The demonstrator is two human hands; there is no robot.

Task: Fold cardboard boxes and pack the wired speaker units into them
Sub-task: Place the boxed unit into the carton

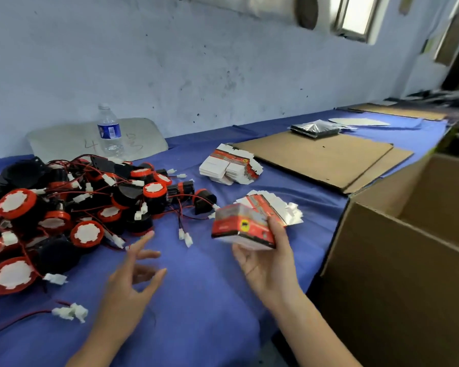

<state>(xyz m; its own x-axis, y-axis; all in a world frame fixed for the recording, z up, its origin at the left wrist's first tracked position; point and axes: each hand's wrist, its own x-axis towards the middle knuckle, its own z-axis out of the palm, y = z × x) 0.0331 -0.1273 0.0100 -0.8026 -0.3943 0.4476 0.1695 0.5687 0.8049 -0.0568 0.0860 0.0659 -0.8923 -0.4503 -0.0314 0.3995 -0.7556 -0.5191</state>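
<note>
Speaker units (64,207), a tangle of red-and-black discs with wires, lie heaped at the left edge of the tabletop (210,313), just ahead of the left hand (129,290), whose fingers are spread and hold nothing. The right hand (265,268) grips a folded red box (243,229) above the tabletop's middle (filled or not, I cannot tell). The heap lies left of the box, so the left hand looks nearer for a pickup; the big carton (408,260) stands beyond the right edge.

Packing workshop, speaker units (64,207) heaped, shipping carton (398,260)
</note>
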